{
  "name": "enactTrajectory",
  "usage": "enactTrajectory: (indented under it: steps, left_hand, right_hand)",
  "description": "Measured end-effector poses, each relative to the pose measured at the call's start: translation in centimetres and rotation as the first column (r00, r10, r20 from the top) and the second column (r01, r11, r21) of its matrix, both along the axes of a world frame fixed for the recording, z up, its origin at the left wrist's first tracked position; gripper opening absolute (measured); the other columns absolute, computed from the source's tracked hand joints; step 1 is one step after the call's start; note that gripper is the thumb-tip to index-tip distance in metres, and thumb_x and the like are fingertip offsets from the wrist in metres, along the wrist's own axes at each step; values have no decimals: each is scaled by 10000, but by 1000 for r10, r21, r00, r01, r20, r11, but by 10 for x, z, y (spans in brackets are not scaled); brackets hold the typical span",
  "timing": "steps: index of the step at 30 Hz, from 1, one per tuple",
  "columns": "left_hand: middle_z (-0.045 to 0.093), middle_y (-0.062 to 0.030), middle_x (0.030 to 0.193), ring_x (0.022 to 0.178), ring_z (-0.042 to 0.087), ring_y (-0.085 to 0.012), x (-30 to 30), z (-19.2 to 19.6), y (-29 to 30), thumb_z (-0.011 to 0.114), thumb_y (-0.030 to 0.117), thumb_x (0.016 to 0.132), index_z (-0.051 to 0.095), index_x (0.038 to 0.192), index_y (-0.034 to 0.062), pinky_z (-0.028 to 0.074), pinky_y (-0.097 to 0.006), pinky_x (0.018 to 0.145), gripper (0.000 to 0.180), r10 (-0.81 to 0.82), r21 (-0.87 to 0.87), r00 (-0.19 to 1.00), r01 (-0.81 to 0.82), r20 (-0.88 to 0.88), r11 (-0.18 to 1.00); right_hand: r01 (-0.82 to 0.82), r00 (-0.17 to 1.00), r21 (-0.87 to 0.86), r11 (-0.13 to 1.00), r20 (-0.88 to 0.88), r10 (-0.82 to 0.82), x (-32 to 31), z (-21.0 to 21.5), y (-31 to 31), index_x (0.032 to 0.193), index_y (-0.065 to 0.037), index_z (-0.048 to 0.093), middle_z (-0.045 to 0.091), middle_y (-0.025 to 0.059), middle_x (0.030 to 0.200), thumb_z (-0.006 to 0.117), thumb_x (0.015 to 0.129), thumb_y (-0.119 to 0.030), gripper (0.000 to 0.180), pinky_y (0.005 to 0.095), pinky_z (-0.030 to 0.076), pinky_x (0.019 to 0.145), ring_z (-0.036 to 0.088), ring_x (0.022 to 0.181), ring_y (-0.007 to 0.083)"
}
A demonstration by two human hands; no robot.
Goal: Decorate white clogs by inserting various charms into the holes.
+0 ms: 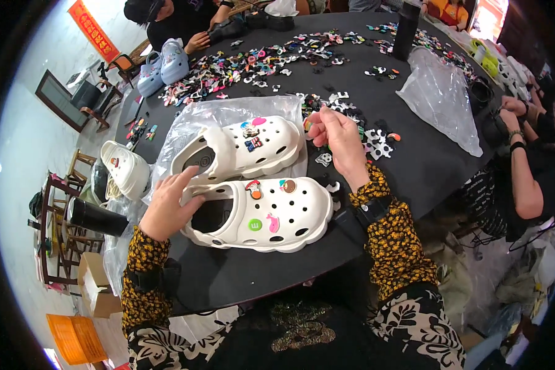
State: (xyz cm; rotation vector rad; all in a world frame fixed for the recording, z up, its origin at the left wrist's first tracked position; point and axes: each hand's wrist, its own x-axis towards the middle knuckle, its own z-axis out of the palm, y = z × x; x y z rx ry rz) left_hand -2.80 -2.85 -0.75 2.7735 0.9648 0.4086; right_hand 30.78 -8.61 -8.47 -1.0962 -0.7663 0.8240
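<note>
Two white foam clogs lie side by side before me, toes to the right. The near clog [302,213] carries a green round charm, a pink one, a mushroom-like one and a brown round one. On the far clog [231,142] several colourful charms sit around the toe holes. My left hand [169,206] is at the heel openings of both clogs, fingers apart. Beyond the toes, my right hand [341,145] is raised with thumb and fingers pinched together. Whatever it may hold is too small to make out. Loose shoe charms [379,145] lie beside it.
Many charms [259,61] spread across the black table [253,277]. Clear plastic bags [441,92] lie on it. Blue-grey clogs [174,61] stand at the far left, another white clog [124,169] nearer. Black cylinders [406,31] stand at the back and left. Other people work around the table.
</note>
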Motion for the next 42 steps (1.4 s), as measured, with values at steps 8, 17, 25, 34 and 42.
enactTrajectory:
  steps: [8, 17, 25, 34, 42]
  left_hand:
    - [629, -160, 928, 954, 613, -349, 17, 5, 12, 687, 280, 793, 610, 996, 35, 457, -451, 852, 327, 12, 53, 934, 8, -358, 999]
    - [613, -159, 854, 879, 600, -392, 11, 8, 26, 665, 202, 791, 595, 845, 28, 486, -469, 745, 195, -111, -81, 946, 91, -306, 993]
    - [604, -212, 905, 897, 598, -411, 18, 15, 14, 646, 264, 824, 573, 897, 1, 484, -472, 769, 282, -79, -59, 938, 63, -337, 996]
    - [570, -215, 765, 739, 575, -415, 52, -4, 26, 727, 272, 720, 525, 720, -29, 452, -452, 644, 363, -31, -96, 991, 18, -133, 995]
    - [514, -191, 703, 669, 541, -405, 35, -1, 20, 606, 37, 703, 494, 673, -49, 409, -440, 575, 144, -90, -23, 983, 95, 161, 995]
  right_hand:
    - [4, 998, 24, 1000, -55, -3, 2, -2, 1, 912, 11, 663, 632, 32, 708, 510, 1001, -308, 365, 218, 452, 541, 558, 587, 85]
    - [-11, 1000, 9, 1000, 9, 11, 2, -7, 5, 942, -3, 674, 641, 31, 724, 511, 990, -303, 344, 216, 458, 548, 568, 589, 84]
    - [123, 928, 27, 992, 351, -124, 0, -29, 18, 1007, -2, 654, 674, 46, 765, 597, 900, -179, 215, 239, 486, 529, 604, 588, 93]
    - [82, 819, -87, 993, 573, -18, -3, -31, 13, 1128, 59, 589, 698, 193, 965, 612, 869, -149, 333, 355, 530, 801, 686, 885, 279]
    - [75, 769, -160, 984, 637, 45, -3, -18, 14, 1091, 80, 563, 678, 246, 949, 628, 818, -178, 381, 398, 517, 770, 677, 878, 342]
